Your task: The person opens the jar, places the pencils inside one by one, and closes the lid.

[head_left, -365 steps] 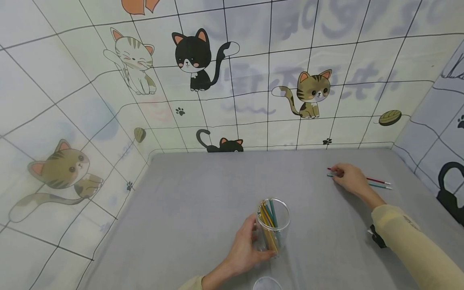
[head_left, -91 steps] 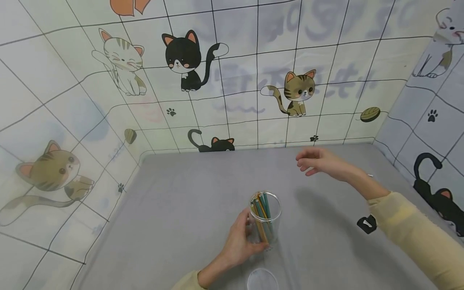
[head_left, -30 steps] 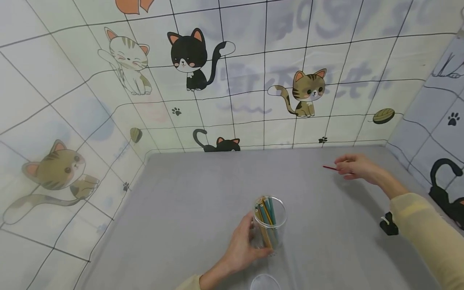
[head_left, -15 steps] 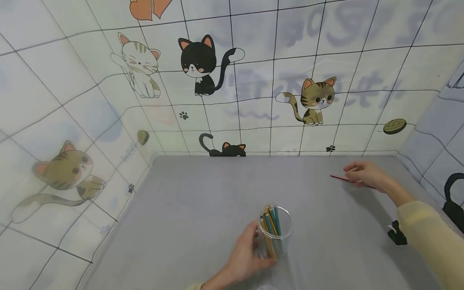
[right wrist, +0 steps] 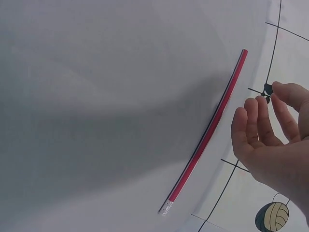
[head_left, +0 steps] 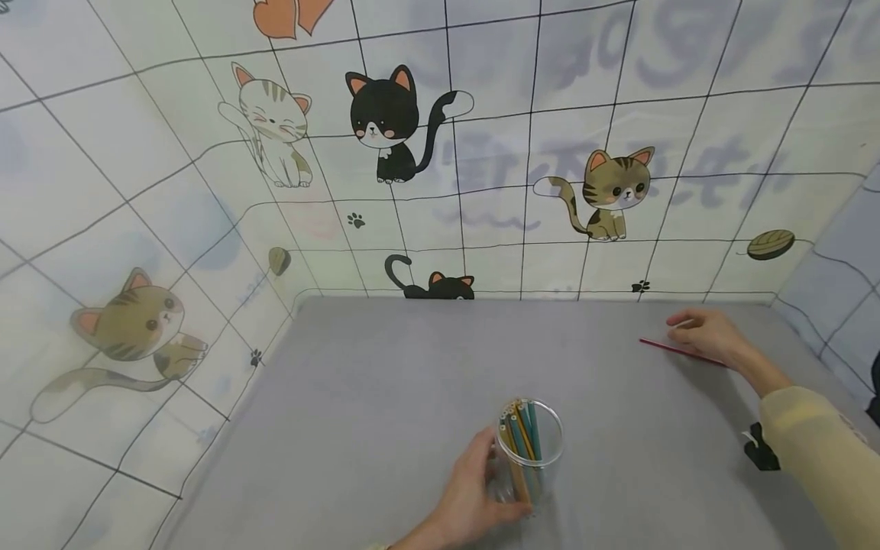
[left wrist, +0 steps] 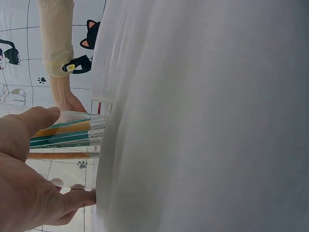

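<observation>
My left hand (head_left: pixel 467 489) grips a clear cup (head_left: pixel 554 460) from its left side, thumb low on the wall. Several yellow and teal pencils (head_left: pixel 520 437) lean inside it. In the left wrist view, white eraser ends (left wrist: pixel 96 126) show at the cup's bottom. At the far right of the table, my right hand (head_left: pixel 704 338) hovers over a red pencil (head_left: pixel 677 351), fingers loosely bent and holding nothing. The right wrist view shows the whole pencil (right wrist: pixel 208 133) lying on the cloth, its eraser end at the lower left, apart from the fingertips.
A grey cloth (head_left: pixel 371 382) covers the table. Printed wall sheets with cats (head_left: pixel 385 114) enclose its back and sides. A black strap piece (head_left: pixel 761 451) shows beside the right sleeve (head_left: pixel 811 443).
Twelve seconds ago a teal pencil lay beside the red one; now only the red lies there. Since three seconds ago my right hand has moved right, over the red pencil. The left keeps its grip.
</observation>
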A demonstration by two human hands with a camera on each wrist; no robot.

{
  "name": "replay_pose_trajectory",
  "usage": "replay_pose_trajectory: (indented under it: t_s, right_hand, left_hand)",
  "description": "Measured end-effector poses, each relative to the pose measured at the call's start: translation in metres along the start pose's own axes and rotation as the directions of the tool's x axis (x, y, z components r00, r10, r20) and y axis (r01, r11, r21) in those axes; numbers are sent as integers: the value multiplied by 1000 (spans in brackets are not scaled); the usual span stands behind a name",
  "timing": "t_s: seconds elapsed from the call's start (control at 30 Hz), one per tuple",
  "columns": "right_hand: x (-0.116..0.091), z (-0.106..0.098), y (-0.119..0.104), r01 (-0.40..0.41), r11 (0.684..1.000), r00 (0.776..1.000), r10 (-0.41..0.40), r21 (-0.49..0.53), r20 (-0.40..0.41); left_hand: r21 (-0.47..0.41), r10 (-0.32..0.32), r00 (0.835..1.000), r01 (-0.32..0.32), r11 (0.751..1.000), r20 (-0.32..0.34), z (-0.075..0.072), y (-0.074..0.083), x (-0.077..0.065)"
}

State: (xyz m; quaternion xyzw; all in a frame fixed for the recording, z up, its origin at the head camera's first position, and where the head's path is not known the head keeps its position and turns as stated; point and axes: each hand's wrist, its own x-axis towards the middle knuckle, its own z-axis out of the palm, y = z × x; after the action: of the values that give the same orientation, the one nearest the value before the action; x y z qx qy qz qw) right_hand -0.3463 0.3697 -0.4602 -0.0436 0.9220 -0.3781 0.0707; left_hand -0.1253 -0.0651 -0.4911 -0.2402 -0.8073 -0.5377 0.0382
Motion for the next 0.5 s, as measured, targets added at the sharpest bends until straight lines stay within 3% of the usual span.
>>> replay_pose_trajectory:
  t_s: [0.23, 0.5]
  right_hand:
    - [4, 1, 0, -3, 999, 1000, 2, -35, -26]
    - [5, 11, 0, 44, 989, 997, -53, -141, -59]
  left_hand:
    - [10, -14, 1000, 14, 1000, 2, 0, 4, 0]
    - [6, -1, 1000, 1, 1000, -5, 0, 2, 0]
